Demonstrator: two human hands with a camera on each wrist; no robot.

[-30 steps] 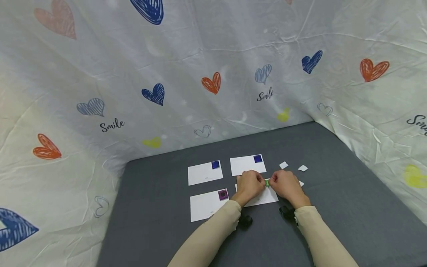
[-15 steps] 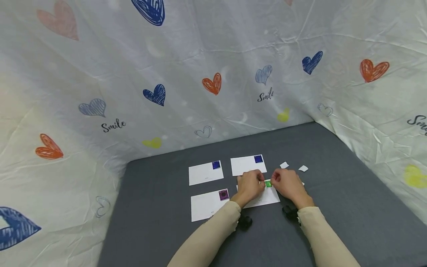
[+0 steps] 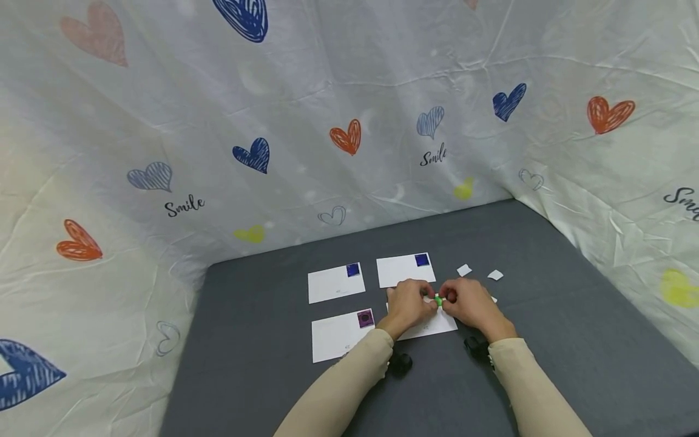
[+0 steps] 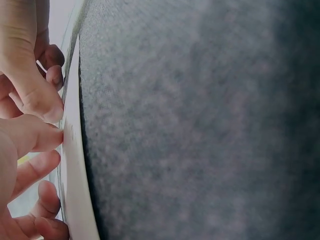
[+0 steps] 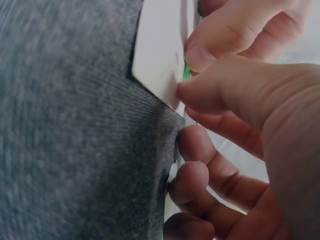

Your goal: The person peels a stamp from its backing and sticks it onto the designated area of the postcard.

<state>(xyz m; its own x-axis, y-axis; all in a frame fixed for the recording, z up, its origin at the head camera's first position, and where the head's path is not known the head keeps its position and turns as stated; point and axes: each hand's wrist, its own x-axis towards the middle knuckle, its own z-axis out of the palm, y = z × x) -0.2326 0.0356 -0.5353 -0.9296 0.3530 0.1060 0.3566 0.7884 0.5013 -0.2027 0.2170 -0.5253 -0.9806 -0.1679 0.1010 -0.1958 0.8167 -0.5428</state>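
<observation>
A small green stamp (image 3: 438,301) lies at the upper right corner of a white envelope (image 3: 431,326). My left hand (image 3: 408,305) is at the stamp's left side, partly covering the envelope. From the right, my right hand (image 3: 471,304) meets it, fingers bent. Both thumbs press down close together at the stamp; in the right wrist view a sliver of green stamp (image 5: 186,73) shows between the thumb tips. The other fingers of my right hand (image 5: 235,100) are apart and loosely bent. In the left wrist view my left hand (image 4: 25,145) touches the envelope (image 4: 75,150) with its thumb.
Two envelopes with blue stamps, one left (image 3: 333,288) and one right (image 3: 404,271), lie in the back row. An envelope with a purple stamp (image 3: 335,337) lies front left. White paper scraps, one nearer (image 3: 464,270) and one farther right (image 3: 495,275), lie on the grey tabletop (image 3: 573,315).
The hands draw slightly apart, showing more of the green stamp, then close in over it again. The other envelopes and scraps stay put.
</observation>
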